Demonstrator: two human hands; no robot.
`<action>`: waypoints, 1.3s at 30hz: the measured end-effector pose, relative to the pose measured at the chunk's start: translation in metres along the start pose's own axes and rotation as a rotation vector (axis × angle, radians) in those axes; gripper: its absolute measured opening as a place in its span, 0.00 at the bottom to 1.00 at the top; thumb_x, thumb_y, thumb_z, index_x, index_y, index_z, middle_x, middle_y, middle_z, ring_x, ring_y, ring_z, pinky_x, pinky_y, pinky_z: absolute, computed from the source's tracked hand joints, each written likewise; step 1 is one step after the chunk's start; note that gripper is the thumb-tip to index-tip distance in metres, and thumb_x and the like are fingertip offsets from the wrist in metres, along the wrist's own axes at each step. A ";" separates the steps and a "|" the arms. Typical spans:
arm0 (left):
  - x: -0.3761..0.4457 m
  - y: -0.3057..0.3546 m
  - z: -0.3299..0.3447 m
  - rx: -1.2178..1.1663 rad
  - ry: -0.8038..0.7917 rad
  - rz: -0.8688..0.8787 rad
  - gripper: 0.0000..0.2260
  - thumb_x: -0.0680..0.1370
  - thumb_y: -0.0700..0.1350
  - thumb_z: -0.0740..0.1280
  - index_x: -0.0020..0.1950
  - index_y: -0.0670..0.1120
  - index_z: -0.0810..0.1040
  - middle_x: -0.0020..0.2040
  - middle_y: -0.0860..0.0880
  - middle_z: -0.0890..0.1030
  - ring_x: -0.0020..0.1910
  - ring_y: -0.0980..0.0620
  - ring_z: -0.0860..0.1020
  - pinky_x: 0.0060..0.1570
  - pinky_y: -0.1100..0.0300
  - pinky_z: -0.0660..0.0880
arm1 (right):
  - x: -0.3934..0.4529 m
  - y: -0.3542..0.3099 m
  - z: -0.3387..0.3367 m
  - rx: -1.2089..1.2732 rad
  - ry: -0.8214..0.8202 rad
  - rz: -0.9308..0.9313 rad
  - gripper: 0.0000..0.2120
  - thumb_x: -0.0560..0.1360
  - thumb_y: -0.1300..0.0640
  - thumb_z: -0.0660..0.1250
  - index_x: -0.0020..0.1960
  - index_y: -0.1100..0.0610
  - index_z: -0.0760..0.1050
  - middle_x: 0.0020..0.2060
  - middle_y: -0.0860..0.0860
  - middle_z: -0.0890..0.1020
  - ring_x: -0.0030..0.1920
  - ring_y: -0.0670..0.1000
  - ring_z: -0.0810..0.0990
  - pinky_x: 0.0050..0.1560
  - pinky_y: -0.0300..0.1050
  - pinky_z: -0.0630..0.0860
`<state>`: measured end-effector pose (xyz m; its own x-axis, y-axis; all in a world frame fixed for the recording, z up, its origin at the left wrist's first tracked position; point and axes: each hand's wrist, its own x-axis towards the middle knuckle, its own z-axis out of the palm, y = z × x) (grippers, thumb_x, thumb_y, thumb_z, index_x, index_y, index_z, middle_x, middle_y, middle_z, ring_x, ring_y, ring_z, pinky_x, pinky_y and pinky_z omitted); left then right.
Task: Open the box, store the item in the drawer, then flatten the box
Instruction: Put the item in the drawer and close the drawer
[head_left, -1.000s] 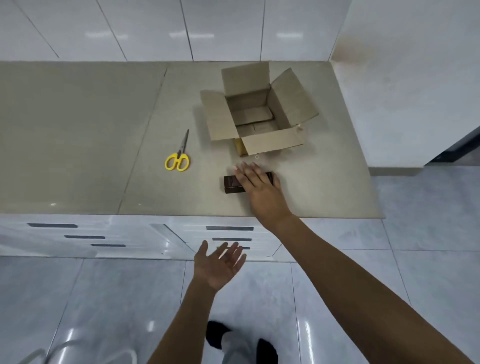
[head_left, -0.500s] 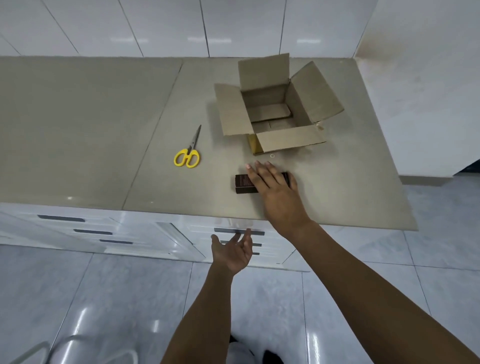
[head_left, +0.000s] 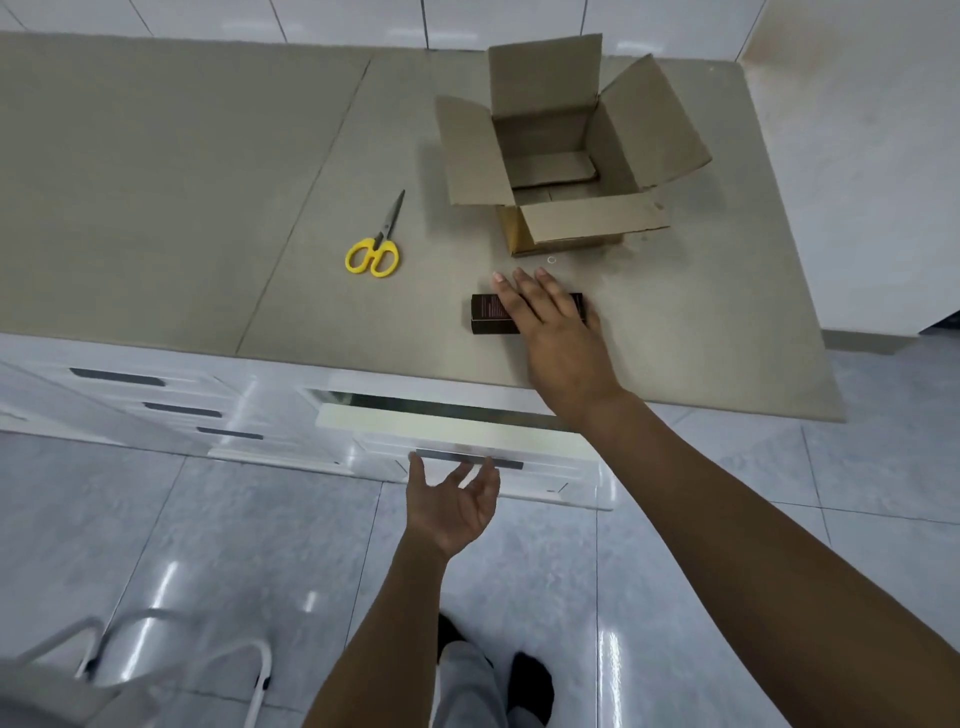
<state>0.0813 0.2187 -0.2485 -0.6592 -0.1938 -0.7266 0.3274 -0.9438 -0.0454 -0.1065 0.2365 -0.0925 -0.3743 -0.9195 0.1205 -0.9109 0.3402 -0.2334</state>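
Brown cardboard box (head_left: 566, 156) sits open on the smooth tan stone counter (head_left: 182, 208), its four flaps spread and nothing big showing inside. The small dark brown carton (head_left: 488, 313), the item to put away, lies just in front of the box, with its long side running left to right along the counter edge. The right hand (head_left: 556, 327) lies flat on top of it, fingers straight. The white drawer (head_left: 447, 426) below is pulled out a little. The left hand (head_left: 452, 504) is just under its dark bar handle (head_left: 467, 460), palm up, fingers loosely spread, holding nothing. I think the drawer needs pulling out more. Yellow-handled metal scissors (head_left: 376, 244) lie to the left.
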 end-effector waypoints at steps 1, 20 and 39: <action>-0.006 -0.001 -0.001 0.031 0.006 -0.006 0.37 0.69 0.71 0.64 0.66 0.45 0.68 0.63 0.39 0.77 0.53 0.37 0.80 0.49 0.47 0.80 | -0.001 -0.001 0.001 0.003 0.004 0.006 0.37 0.75 0.70 0.57 0.79 0.48 0.49 0.77 0.49 0.57 0.78 0.52 0.50 0.72 0.63 0.56; -0.051 -0.015 -0.032 0.065 -0.096 -0.106 0.42 0.66 0.70 0.68 0.71 0.46 0.64 0.68 0.40 0.74 0.59 0.37 0.78 0.45 0.45 0.81 | -0.102 -0.017 0.051 0.019 0.284 -0.479 0.24 0.76 0.60 0.64 0.73 0.56 0.67 0.61 0.51 0.79 0.56 0.53 0.77 0.64 0.52 0.68; -0.069 -0.028 -0.042 0.096 0.031 -0.139 0.40 0.67 0.71 0.64 0.72 0.50 0.67 0.67 0.38 0.75 0.63 0.33 0.75 0.40 0.41 0.81 | -0.055 0.016 0.150 0.016 -0.645 -0.013 0.23 0.72 0.63 0.65 0.67 0.52 0.71 0.59 0.55 0.79 0.61 0.57 0.75 0.56 0.53 0.71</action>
<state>0.1459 0.2693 -0.2262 -0.6718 -0.0530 -0.7388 0.1678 -0.9824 -0.0820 -0.0748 0.2626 -0.2479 -0.1790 -0.8588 -0.4800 -0.9102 0.3298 -0.2506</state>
